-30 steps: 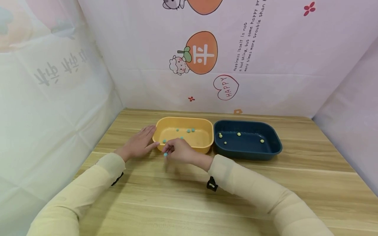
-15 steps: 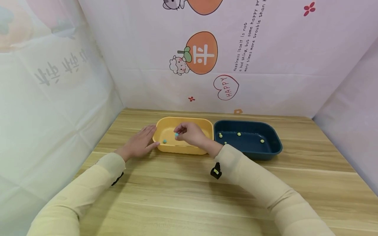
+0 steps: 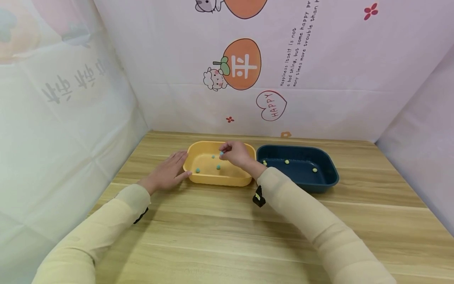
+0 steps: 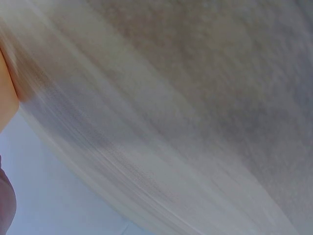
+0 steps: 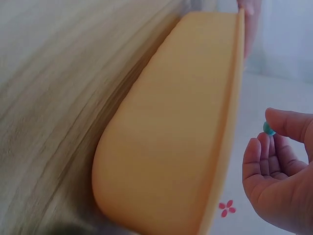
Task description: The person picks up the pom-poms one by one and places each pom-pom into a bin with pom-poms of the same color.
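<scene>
My right hand (image 3: 237, 154) pinches a small blue-green ball (image 3: 221, 153) between thumb and fingertips, above the back half of the yellow bin (image 3: 198, 179). In the right wrist view the ball (image 5: 268, 129) sits between the thumb and a fingertip. Several more blue-green balls lie in the bin, one near the front (image 3: 218, 167) and one at the left corner (image 3: 198, 170). My left hand (image 3: 166, 171) rests against the bin's left end with its fingers straight. The right hand hides part of the bin's inside. The left wrist view shows mostly blurred cloth.
Right beside the yellow bin stands a dark blue bin (image 3: 301, 187) holding several yellow balls, one of them in the middle (image 3: 287, 161). Both bins stand on a wood-grain table (image 3: 198, 232). A printed cloth (image 3: 319, 110) hangs behind, with plain cloth at the sides.
The right hand has carried the pinched ball from in front of the yellow bin, up over its rim and toward the back right. The left hand has stayed in place.
</scene>
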Available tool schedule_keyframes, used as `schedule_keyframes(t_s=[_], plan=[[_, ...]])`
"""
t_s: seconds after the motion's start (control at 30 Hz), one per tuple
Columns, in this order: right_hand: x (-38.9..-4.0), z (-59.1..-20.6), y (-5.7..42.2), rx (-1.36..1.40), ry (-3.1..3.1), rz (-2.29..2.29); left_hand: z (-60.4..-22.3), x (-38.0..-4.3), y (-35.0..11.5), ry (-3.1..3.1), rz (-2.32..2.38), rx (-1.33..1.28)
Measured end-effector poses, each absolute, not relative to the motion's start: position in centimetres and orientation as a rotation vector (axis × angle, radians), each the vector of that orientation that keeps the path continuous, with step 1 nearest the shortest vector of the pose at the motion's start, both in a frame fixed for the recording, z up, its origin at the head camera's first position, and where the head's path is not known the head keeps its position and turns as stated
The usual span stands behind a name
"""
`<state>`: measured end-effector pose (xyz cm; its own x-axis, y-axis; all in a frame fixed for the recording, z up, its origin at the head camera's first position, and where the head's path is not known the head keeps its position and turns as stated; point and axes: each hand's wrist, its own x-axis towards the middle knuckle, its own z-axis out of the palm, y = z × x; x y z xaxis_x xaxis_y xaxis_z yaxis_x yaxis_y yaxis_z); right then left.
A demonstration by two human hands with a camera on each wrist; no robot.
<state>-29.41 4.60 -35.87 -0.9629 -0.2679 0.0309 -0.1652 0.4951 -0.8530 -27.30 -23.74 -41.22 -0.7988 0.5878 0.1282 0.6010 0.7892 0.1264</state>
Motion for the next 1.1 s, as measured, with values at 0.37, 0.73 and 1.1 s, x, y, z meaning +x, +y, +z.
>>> schedule_keyframes(t_s=[0.37, 0.73, 1.1], plan=[[-30.8, -36.9, 4.6, -0.292, 2.676, -1.426, -41.3, -27.3, -23.7, -2.899, -0.247, -0.953], [-31.3, -38.4, 4.5, -0.218, 2.716, -1.368, -41.2, -27.1, -23.7, -2.898, -0.237, -0.956], [-31.1, -38.8, 4.6, -0.263, 2.732, -1.354, -41.4, -27.3, -23.8, -2.884, -0.232, -0.964]])
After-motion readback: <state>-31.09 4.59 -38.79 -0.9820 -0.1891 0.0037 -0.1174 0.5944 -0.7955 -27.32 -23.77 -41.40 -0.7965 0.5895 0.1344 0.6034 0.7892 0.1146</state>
